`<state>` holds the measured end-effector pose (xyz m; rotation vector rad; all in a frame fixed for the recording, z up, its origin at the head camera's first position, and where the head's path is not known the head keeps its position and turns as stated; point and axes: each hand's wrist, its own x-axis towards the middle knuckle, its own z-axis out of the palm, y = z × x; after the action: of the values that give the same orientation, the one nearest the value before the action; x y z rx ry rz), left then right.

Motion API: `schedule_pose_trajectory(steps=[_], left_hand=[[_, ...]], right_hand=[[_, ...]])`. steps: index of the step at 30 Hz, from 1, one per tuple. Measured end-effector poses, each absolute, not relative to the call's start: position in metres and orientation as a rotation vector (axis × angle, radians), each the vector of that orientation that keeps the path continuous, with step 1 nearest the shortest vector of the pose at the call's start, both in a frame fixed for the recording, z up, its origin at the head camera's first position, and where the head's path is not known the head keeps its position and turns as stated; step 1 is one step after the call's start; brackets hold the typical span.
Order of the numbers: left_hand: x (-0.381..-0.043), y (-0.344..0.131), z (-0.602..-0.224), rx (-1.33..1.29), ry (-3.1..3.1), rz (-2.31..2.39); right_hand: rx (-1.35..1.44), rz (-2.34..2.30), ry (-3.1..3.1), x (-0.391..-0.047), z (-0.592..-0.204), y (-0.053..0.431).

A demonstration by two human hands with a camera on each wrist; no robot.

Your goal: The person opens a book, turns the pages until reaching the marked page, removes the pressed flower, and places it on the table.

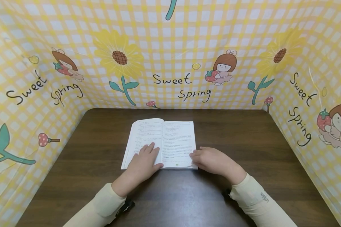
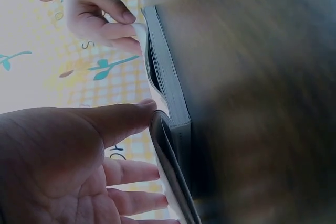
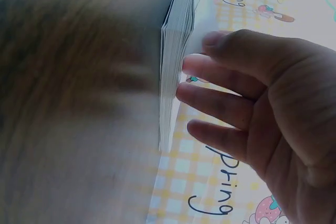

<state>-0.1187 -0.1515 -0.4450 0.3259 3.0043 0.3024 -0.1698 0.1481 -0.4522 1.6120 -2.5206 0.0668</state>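
An open book [image 1: 177, 135] with printed text lies on the dark wooden table. My left hand [image 1: 143, 160] rests on the lower part of its left page, fingers spread and straight, with the thumb by the bottom of the spine fold. At the lower right corner, my right hand [image 1: 211, 160] pinches a page [image 2: 140, 34] between thumb and index finger. That page bows up slightly from the thick stack beneath, as the left wrist view shows. In the right wrist view, the other right fingers [image 3: 218, 106] extend beside the book's page edges [image 3: 170, 77].
The brown table [image 1: 244, 135] stretches around the book on every side. Yellow checked cloth [image 1: 173, 47] with flowers, cartoon figures and lettering encloses the table at the back and both sides. Black wrist straps [image 1: 125, 207] show under the pale sleeves [image 1: 100, 205].
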Motion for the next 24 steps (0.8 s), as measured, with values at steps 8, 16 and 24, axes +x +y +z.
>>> schedule_pose_trajectory(steps=[8, 16, 24], left_hand=[[-0.1197, -0.1500, -0.4450, 0.344, 3.042, 0.266], [-0.1212, -0.1489, -0.4461, 0.562, 3.057, 0.301], [-0.1195, -0.1475, -0.4485, 0.766, 3.032, 0.334]], right_hand=[[1.546, 0.198, -2.526, -0.1718, -0.4523, 0.1450], [1.451, 0.195, -2.438, -0.1710, -0.4491, 0.1444], [1.397, 0.207, -2.317, -0.1701, -0.4454, 0.1432]])
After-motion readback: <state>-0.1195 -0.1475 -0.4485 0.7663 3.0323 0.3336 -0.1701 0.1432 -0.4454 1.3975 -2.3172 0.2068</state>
